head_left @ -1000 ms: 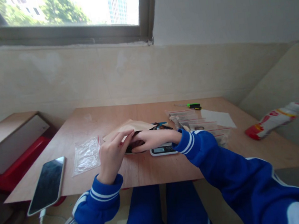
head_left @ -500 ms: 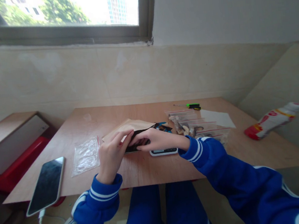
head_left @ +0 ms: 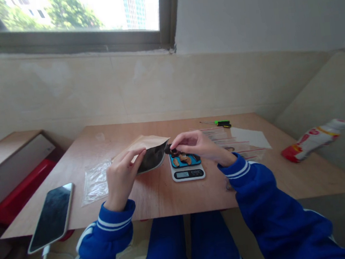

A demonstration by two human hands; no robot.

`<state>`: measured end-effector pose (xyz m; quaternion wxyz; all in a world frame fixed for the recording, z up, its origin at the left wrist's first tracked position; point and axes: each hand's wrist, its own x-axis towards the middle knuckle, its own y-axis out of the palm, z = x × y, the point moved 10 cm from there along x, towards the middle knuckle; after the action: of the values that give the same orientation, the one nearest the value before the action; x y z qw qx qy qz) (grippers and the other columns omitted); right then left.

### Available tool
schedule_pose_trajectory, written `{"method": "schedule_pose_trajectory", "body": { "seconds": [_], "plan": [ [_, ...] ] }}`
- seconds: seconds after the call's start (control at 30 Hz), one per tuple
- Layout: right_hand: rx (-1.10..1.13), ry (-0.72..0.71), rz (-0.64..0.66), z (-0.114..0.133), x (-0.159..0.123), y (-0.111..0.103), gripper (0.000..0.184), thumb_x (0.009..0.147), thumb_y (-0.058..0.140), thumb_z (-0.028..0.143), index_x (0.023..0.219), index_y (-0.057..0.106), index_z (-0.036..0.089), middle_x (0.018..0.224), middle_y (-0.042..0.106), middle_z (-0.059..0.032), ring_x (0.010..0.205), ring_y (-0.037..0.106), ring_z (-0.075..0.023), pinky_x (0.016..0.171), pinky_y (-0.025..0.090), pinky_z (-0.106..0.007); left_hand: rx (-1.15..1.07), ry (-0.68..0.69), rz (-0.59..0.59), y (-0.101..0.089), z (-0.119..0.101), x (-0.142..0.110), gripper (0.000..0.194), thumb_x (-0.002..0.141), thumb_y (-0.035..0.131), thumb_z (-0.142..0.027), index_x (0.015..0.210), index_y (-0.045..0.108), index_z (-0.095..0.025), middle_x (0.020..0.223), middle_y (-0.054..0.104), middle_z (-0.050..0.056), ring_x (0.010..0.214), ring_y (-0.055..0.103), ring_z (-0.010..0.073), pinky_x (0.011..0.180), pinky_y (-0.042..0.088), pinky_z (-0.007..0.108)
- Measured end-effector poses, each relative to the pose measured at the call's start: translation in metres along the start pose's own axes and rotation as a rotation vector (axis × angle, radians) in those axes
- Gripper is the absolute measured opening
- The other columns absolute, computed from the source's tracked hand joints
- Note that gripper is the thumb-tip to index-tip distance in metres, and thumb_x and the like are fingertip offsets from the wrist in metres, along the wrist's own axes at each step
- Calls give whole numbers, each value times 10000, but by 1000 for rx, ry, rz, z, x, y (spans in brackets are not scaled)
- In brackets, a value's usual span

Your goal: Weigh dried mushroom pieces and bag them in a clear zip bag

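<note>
Our left hand (head_left: 122, 177) gripped the kraft pouch (head_left: 149, 152), tilting its mouth toward the scale (head_left: 185, 168) (for easy reach). Our right hand (head_left: 196, 145) pinched a dark piece (head_left: 172, 150) just above the scale's blue tray (head_left: 184, 159).

Your left hand (head_left: 122, 177) holds the brown paper pouch (head_left: 148, 150) tilted, its dark open mouth facing right, just left of the scale (head_left: 187, 170). Your right hand (head_left: 196, 144) pinches a small dark piece (head_left: 171, 150) above the scale's blue tray (head_left: 183, 160), which holds brownish bits.
</note>
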<state>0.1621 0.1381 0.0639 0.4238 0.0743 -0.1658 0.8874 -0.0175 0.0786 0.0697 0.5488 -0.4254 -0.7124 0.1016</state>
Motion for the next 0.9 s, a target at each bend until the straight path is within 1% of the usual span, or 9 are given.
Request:
{"method": "schedule_pose_trajectory", "body": {
  "seconds": [0.07, 0.17, 0.3, 0.37, 0.43, 0.5, 0.57, 0.73, 0.9],
  "plan": [
    [-24, 38, -91, -9, -2, -27, 215, 806, 674, 322, 963, 719, 184, 985, 730, -44, 882, 676, -148, 793, 538, -254, 51, -27, 0, 1, 12, 0, 222, 876, 573, -398, 945, 726, -253, 851, 742, -17, 573, 618, 94, 550, 410, 203],
    [-88, 94, -179, -36, 0, -58, 204, 778, 689, 306, 940, 723, 188, 985, 735, -43, 892, 677, -150, 787, 542, -245, 110, -44, 35, 9, 27, -2, 218, 880, 566, -400, 961, 717, -266, 910, 743, -18, 589, 627, 102, 549, 398, 217],
    [-155, 177, -227, -86, 14, -75, 192, 781, 658, 241, 941, 708, 145, 984, 737, -79, 864, 684, -153, 752, 548, -246, 174, -33, 118, 29, 35, -7, 226, 899, 534, -403, 969, 708, -278, 936, 741, -17, 635, 648, 114, 540, 375, 227],
    [-261, 212, -211, -107, 24, -72, 191, 811, 610, 190, 969, 693, 120, 998, 734, -105, 849, 690, -149, 734, 548, -241, 201, -28, 167, 41, 37, -11, 227, 907, 521, -398, 980, 700, -280, 959, 739, -19, 671, 658, 121, 525, 355, 231],
    [-446, 232, -160, -121, 35, -64, 199, 844, 554, 145, 991, 678, 96, 1006, 732, -127, 848, 693, -146, 735, 544, -239, 225, -31, 221, 53, 40, -16, 228, 916, 507, -386, 991, 694, -280, 989, 737, -17, 699, 665, 127, 520, 342, 234],
    [-615, 235, -112, -130, 43, -54, 203, 854, 523, 103, 991, 671, 81, 993, 732, -135, 854, 691, -146, 755, 537, -245, 247, -40, 273, 63, 45, -19, 238, 927, 488, -375, 1007, 690, -278, 1018, 735, -12, 722, 670, 136, 526, 339, 238],
    [-713, 223, -85, -135, 48, -46, 199, 838, 529, 67, 970, 676, 87, 978, 730, -129, 873, 681, -159, 796, 522, -270, 269, -56, 315, 70, 50, -23, 251, 935, 469, -369, 1028, 685, -279, 1036, 733, -9, 743, 675, 150, 537, 342, 243],
    [-873, 187, -9, -143, 44, -31, 216, 821, 544, 27, 959, 680, 123, 1028, 699, -139, 1014, 634, -211, 929, 447, -335, 298, -89, 367, 76, 62, -30, 247, 932, 473, -367, 1038, 683, -291, 1057, 730, -3, 781, 682, 174, 547, 347, 248],
    [-921, 175, 72, -147, 38, -29, 300, 851, 562, 68, 1133, 629, 144, 1082, 692, -139, 1040, 643, -220, 901, 465, -317, 268, -113, 372, 74, 67, -34, 241, 931, 477, -358, 1035, 683, -289, 1068, 726, 3, 779, 685, 178, 541, 352, 246]
  ]
}}
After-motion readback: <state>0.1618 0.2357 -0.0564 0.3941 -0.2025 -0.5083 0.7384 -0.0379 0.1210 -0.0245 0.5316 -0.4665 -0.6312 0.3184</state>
